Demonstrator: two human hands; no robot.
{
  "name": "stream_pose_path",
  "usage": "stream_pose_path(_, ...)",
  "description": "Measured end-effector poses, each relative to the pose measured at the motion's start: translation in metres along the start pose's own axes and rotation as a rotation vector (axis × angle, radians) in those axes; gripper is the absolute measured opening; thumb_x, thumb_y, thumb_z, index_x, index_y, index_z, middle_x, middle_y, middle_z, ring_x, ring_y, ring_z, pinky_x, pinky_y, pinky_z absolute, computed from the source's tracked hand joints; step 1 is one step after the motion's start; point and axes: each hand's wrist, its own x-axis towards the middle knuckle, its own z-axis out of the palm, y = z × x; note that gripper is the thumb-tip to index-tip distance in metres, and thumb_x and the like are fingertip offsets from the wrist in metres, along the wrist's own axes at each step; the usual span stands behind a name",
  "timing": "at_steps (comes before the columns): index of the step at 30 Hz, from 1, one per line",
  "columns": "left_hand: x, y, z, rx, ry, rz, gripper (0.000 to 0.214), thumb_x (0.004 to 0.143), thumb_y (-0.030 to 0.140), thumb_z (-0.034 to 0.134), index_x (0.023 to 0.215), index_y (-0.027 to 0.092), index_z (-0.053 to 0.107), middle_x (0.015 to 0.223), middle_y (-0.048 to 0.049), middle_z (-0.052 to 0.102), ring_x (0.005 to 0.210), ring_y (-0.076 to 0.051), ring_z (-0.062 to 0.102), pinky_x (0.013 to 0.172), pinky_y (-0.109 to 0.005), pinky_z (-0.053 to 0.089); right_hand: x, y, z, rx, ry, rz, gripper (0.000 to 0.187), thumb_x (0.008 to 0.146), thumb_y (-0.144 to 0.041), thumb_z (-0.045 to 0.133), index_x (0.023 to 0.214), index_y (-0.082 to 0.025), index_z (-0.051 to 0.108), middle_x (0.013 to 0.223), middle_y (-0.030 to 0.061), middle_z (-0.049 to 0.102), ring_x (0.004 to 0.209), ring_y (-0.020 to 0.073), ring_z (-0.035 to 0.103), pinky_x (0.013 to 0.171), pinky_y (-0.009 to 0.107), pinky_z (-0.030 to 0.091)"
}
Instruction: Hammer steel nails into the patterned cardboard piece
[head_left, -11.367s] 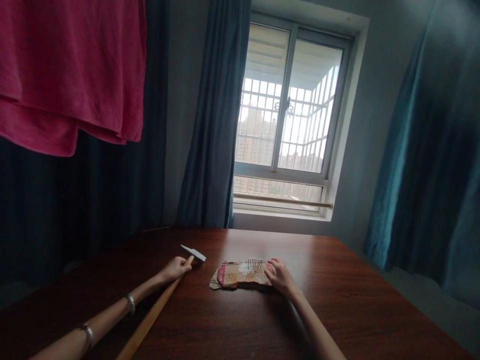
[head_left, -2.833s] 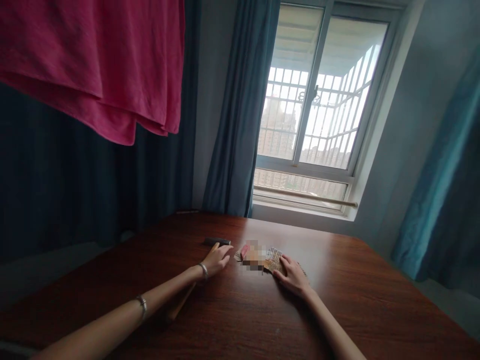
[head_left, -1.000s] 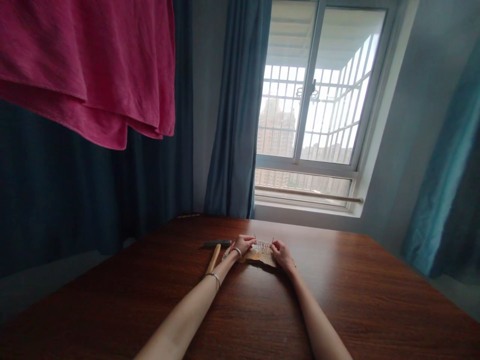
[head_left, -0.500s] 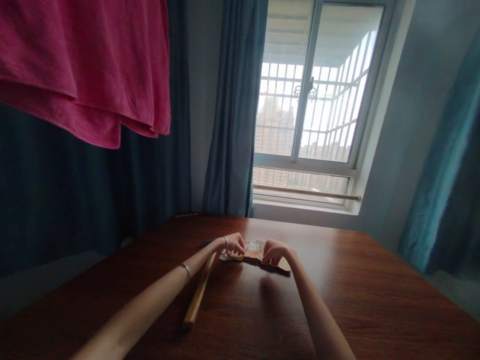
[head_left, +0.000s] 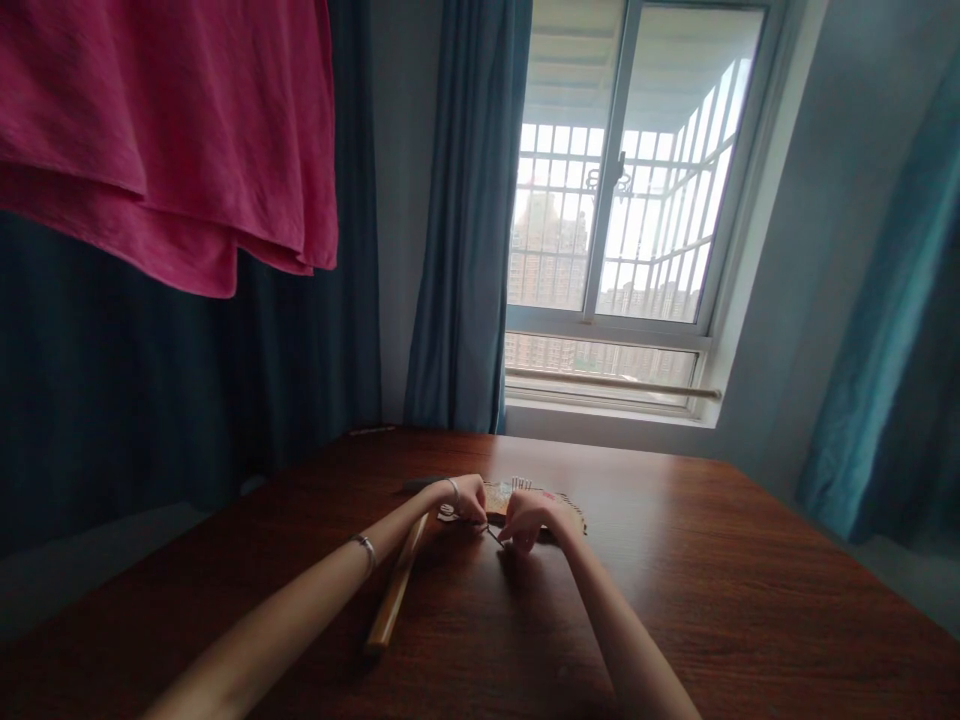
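My left hand (head_left: pixel 471 497), with a bracelet at its wrist, is closed in a pinch near the middle of the table. Just right of it, my right hand (head_left: pixel 525 518) is closed too, fingers pointing down. A thin dark strip (head_left: pixel 495 537) spans the short gap between the fingertips, low over the wood. Behind the hands lies a flat, printed sheet-like piece (head_left: pixel 574 510) with a curved, ridged dark edge; the hands cover much of it, and its kind is unclear. A yellowish wooden stick (head_left: pixel 397 590) lies slantwise under my left forearm.
The brown wooden table (head_left: pixel 712 590) reaches to the window wall. A dark, narrow flat item (head_left: pixel 421 484) lies beyond my left wrist. A pink cloth (head_left: pixel 172 150) hangs at upper left before dark curtains (head_left: pixel 300 360). The barred window (head_left: pixel 660 220) is ahead.
Both hands have come closer together, my right hand moving left and slightly nearer. The thin strip now shows between them, and more of the piece's ridged right edge is visible.
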Motion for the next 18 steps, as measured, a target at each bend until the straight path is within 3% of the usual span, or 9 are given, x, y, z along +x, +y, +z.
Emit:
stream_pose_path(3, 0.007, 0.008, 0.001, -0.034, 0.268, -0.008, 0.028, 0.064, 0.029, 0.058, 0.082, 0.011, 0.070, 0.064, -0.0022, 0.063, 0.051, -0.011, 0.053, 0.046, -0.019, 0.038, 0.006, 0.014, -0.022, 0.010, 0.010, -0.022, 0.016, 0.063, -0.019, 0.069, 0.054, -0.012, 0.058, 0.048, 0.0036, 0.063, 0.046, 0.0163, 0.063, 0.046, 0.024, 0.053)
stream_pose_path(7, 0.019, 0.020, 0.011, 0.006, 0.518, 0.044, 0.031, 0.068, 0.027, 0.055, 0.087, 0.007, 0.070, 0.075, -0.0063, 0.067, 0.067, -0.015, 0.058, 0.056, -0.019, 0.041, 0.014, 0.036, -0.042, 0.001, 0.241, -0.041, 0.014, 0.068, -0.016, 0.062, 0.055, -0.011, 0.057, 0.043, 0.0019, 0.058, 0.043, 0.0135, 0.059, 0.043, 0.021, 0.049)
stream_pose_path(12, 0.031, 0.029, 0.024, 0.041, 0.612, 0.017, 0.033, 0.070, 0.026, 0.055, 0.095, 0.009, 0.069, 0.088, -0.0088, 0.069, 0.079, -0.018, 0.060, 0.068, -0.023, 0.043, 0.027, 0.050, -0.033, -0.028, 0.500, -0.130, 0.006, 0.067, -0.014, 0.061, 0.069, -0.011, 0.065, 0.062, 0.0066, 0.067, 0.058, 0.0137, 0.063, 0.052, 0.018, 0.046)
stream_pose_path(18, 0.033, 0.043, 0.028, 0.058, 0.628, -0.017, 0.026, 0.071, 0.023, 0.053, 0.087, 0.011, 0.071, 0.090, -0.0095, 0.070, 0.077, -0.019, 0.060, 0.067, -0.023, 0.043, 0.046, 0.060, -0.016, -0.062, 0.632, -0.238, 0.015, 0.067, -0.013, 0.056, 0.072, -0.013, 0.071, 0.074, 0.0075, 0.070, 0.070, 0.0162, 0.063, 0.060, 0.020, 0.043)
